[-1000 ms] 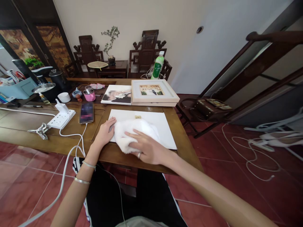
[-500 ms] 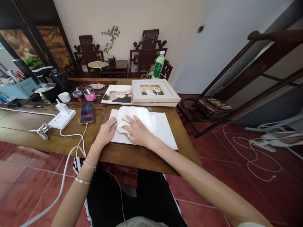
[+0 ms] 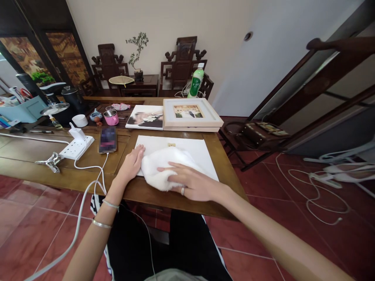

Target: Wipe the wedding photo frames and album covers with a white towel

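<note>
Two hands, both grips released: right hand [image 3: 193, 183] flat on the one white cloth [image 3: 161, 166], left hand [image 3: 131, 164] on the one white board [image 3: 202, 154].

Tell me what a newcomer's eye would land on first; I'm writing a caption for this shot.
First, the right hand pressing a fluffy white cloth onto a white board at the wooden table's near edge, with the left hand flat on the board's left edge. Behind them lies a pale framed photo, and farther back stands a green bottle.

both hands flat, left hand [image 3: 131, 164], right hand [image 3: 191, 184]
</note>
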Demonstrator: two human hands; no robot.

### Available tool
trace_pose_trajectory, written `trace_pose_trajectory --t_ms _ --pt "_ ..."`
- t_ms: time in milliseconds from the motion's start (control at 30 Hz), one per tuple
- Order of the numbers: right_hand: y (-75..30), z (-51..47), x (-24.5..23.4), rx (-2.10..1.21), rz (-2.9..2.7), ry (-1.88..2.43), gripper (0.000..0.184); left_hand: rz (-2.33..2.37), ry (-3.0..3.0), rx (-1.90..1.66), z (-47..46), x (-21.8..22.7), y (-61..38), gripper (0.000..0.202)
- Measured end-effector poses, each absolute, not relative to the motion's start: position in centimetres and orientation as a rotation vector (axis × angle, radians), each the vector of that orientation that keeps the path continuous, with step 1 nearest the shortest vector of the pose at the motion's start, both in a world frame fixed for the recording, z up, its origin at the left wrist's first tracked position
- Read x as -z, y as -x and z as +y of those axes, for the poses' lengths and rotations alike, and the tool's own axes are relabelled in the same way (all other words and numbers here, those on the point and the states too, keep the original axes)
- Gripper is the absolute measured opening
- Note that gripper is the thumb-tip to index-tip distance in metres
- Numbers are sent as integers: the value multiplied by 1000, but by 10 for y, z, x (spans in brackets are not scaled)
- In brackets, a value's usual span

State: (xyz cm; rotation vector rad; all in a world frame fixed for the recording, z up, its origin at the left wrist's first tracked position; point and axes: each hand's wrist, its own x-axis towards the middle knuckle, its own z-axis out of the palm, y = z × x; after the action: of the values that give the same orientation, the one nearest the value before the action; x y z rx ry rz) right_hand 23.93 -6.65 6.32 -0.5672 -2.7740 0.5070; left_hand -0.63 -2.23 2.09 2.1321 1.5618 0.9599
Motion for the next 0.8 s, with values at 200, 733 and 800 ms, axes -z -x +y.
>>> trace_pose_trajectory --t_ms 200,733,800 --pt "-240 -15 -59 -513 -2638 992 30 1556 -2189 -943 -17 -13 8 44" --pt "-186 49 -64 -619 -2382 1251 36 1541 -2220 -953 -15 -12 12 37" --pt "-212 48 -64 -634 -2362 1277 38 1536 -2218 -953 -16 -12 12 37"
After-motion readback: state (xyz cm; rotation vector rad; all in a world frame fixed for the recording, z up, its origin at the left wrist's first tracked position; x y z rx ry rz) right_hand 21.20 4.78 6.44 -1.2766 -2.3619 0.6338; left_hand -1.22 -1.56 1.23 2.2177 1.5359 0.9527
